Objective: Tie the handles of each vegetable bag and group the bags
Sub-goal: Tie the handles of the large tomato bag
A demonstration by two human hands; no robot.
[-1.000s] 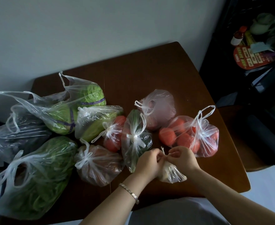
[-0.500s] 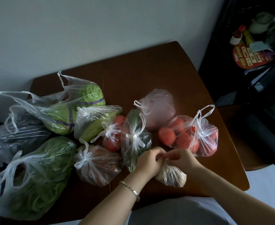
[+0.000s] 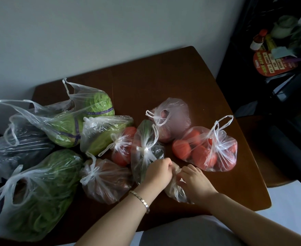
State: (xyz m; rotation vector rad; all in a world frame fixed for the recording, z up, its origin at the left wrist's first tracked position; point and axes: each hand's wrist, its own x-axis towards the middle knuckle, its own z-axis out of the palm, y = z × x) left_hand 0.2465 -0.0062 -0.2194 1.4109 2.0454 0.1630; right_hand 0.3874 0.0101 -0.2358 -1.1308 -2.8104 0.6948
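While the left hand [image 3: 157,172] clenches the small bag's [image 3: 175,191] gathered top, the right hand [image 3: 194,181] pinches its plastic beside it.

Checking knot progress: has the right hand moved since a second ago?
Yes. The right hand has dropped from the small bag's top toward the table's near edge, away from the tomato bag.

small bag [image 3: 175,191] (contents) behind hands
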